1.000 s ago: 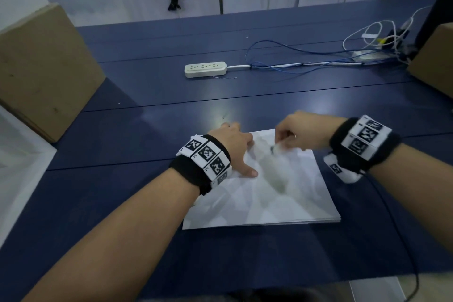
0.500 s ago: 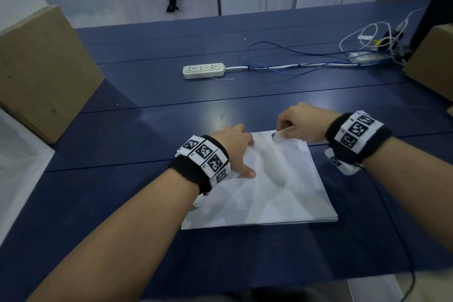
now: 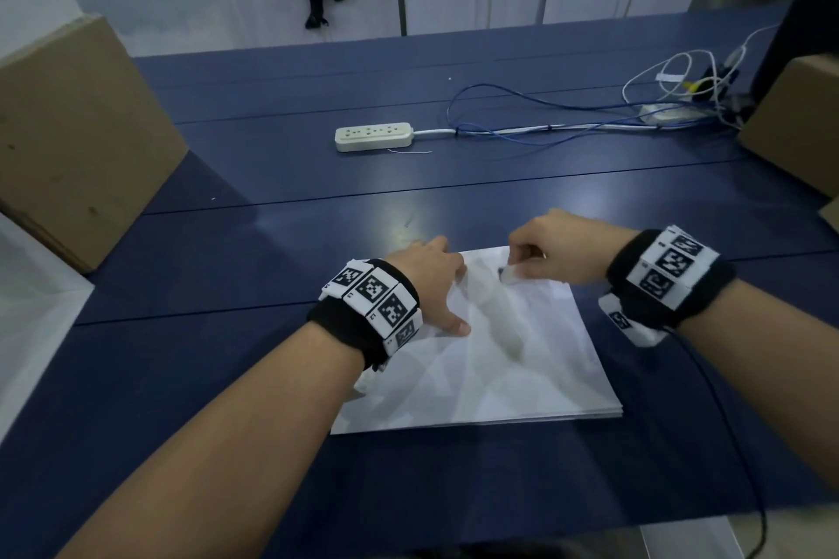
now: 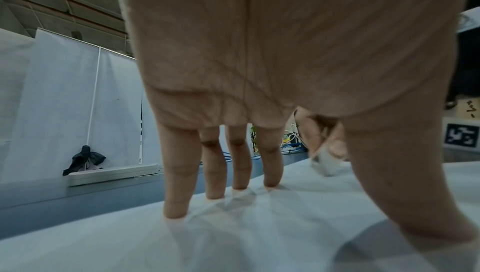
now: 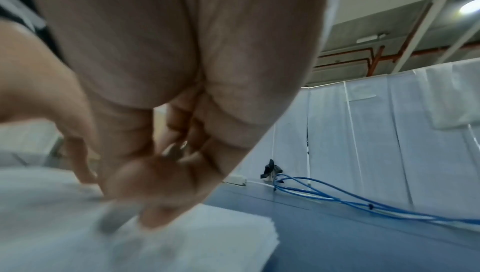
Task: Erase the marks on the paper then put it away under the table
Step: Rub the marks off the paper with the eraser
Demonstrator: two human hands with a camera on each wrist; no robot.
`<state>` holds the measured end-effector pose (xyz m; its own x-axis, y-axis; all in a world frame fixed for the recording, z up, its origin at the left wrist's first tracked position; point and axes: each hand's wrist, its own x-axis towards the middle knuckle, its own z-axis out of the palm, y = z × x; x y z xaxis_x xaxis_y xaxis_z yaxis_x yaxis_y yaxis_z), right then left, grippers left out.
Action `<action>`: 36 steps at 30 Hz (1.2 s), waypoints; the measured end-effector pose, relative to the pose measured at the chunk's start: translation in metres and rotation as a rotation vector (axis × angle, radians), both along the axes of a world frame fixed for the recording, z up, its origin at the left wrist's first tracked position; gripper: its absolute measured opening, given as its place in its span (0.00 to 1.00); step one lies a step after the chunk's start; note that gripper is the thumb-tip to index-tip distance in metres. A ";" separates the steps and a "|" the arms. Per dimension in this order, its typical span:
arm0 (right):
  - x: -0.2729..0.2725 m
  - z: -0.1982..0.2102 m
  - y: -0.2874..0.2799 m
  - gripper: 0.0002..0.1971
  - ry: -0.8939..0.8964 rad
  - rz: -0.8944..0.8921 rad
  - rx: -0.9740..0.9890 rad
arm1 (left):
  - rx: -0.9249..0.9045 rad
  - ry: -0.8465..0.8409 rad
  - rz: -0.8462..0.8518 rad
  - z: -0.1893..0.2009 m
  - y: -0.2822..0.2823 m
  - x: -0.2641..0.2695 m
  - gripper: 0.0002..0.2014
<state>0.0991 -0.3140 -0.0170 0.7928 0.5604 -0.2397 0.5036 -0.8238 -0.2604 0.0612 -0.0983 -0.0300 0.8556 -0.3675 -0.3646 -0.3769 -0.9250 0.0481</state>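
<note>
We see the paper point(image 3: 490, 368), a thin stack of white sheets, lying flat on the blue table point(image 3: 227, 268) under both hands, its long axis running away from us and tilted slightly to the left, near short edge closest to our body. No marks or writing can be read on it from the head view.

Our left hand point(image 3: 431, 281) rests on the far left part of the sheet, fingers point(image 4: 179, 184) straight and spread, tips pressing the paper down, thumb out toward the middle of the page.

Our right hand point(image 3: 558, 247) hovers at the far edge of the sheet, just right of the left hand, its fingers curled and pinching a small white eraser point(image 3: 510, 273) whose dark-smudged tip touches the paper. The right wrist view is blurred, so how the thumb sits there we cannot tell.

Both wrists wear black bands point(image 3: 672, 275) carrying square black-and-white coded tags; no words are legible.

Beyond the hands lies a white power strip point(image 3: 373, 136), blue cables point(image 3: 522, 113) trailing off to the right of it. Brown cardboard boxes point(image 3: 77, 136) stand far left and far right.
</note>
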 end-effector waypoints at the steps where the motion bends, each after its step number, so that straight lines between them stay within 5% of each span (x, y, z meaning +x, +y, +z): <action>1: -0.006 0.002 0.000 0.07 0.106 0.040 -0.008 | 0.005 0.001 0.003 0.000 0.001 0.000 0.40; 4: -0.015 0.005 0.001 0.04 0.299 0.145 -0.040 | 0.022 0.009 0.002 0.001 -0.002 0.000 0.41; 10: 0.012 -0.001 0.006 0.08 -0.075 -0.051 0.017 | 0.007 0.031 0.003 0.004 -0.002 0.001 0.40; 15: -0.017 0.001 0.011 0.05 0.303 0.169 -0.037 | 0.031 0.040 0.002 0.004 -0.001 0.001 0.42; 19: 0.008 0.000 0.013 0.09 -0.044 -0.010 -0.011 | 0.034 0.052 -0.011 0.005 -0.003 0.003 0.41; 21: 0.013 0.000 0.010 0.08 -0.081 -0.081 0.022 | 0.023 0.037 -0.009 0.004 -0.002 0.002 0.40; 27: -0.016 0.007 0.004 0.04 0.303 0.107 -0.038 | 0.023 -0.006 -0.028 0.000 0.001 0.000 0.43; 32: 0.016 0.003 0.003 0.11 -0.061 -0.094 -0.006 | 0.016 -0.006 -0.031 0.004 0.001 -0.002 0.41; 36: -0.005 0.009 0.002 0.05 0.203 0.049 -0.030 | 0.024 -0.013 -0.032 0.002 0.002 -0.002 0.42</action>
<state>0.0942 -0.3124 -0.0084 0.6983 0.5876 -0.4087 0.4831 -0.8083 -0.3366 0.0594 -0.0959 -0.0282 0.8481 -0.3860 -0.3630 -0.4068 -0.9133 0.0206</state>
